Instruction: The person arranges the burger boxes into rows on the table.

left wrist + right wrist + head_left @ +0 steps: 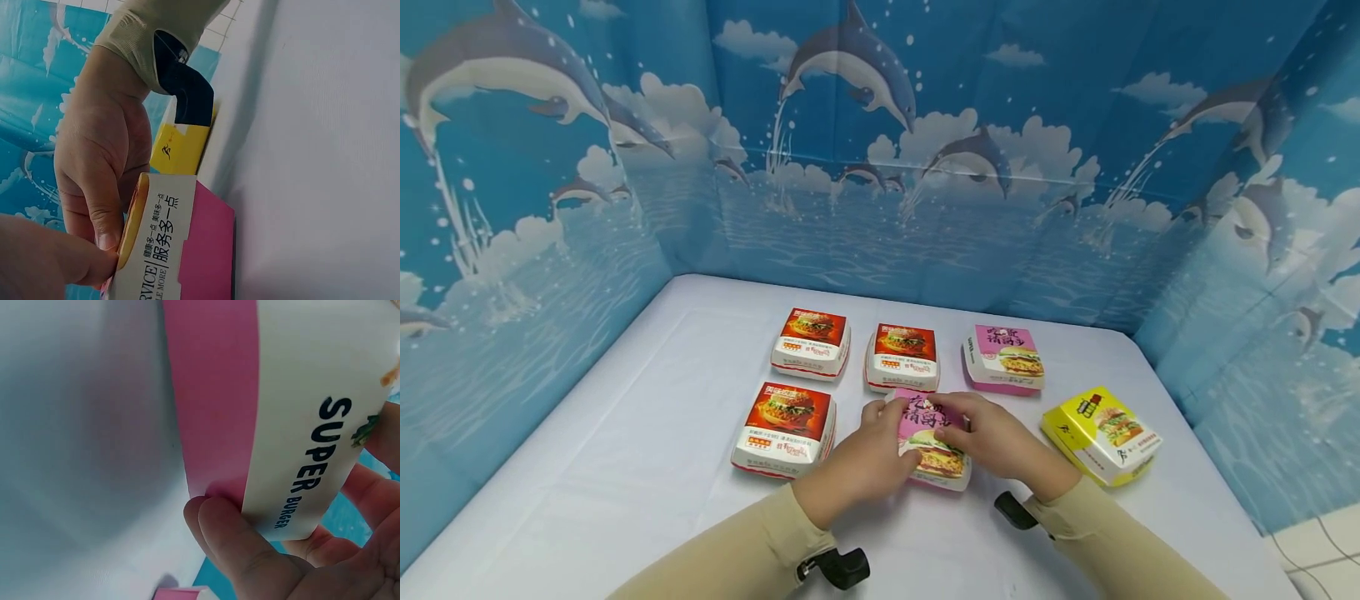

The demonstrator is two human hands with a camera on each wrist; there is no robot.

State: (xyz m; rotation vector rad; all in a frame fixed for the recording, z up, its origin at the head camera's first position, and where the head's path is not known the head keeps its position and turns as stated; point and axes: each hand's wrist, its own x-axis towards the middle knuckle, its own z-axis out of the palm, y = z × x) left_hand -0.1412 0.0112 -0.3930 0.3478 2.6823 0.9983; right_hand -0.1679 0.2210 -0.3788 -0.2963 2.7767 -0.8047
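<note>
Two grips went into my log at the remote station, both on the front pink burger box (pixel 928 446). That box sat near the middle of the white table (pixel 662 442), just in front of the centre red-and-white box (pixel 902 358); whether those two touched, I could not tell. Its white upper half met its pink lower half along the side shown in my left wrist feed.

The left hand (pixel 861 462) grasped the box at its left side, thumb laid across the top near the front. The right hand (pixel 1000 437) grasped it from the right, thumb on the top and fingers near the far edge; in my right wrist feed the fingers bent round a corner, beside the printed words "SUPER BURGER". Left wrist footage put digits of both hands close together at the top edge (the nearer hand was blurred, so I recorded contact between them as unconfirmed).

Around the held item I noted a front-left red-and-white box (pixel 785 429) beside the left hand, and a back-left red-and-white box (pixel 810 343) behind it. A back pink burger box (pixel 1007 362) stood beyond the right hand. To the right, a yellow burger box (pixel 1102 435) sat turned at an angle, near the right forearm. A dolphin-print curtain (pixel 880 229) enclosed the table.
</note>
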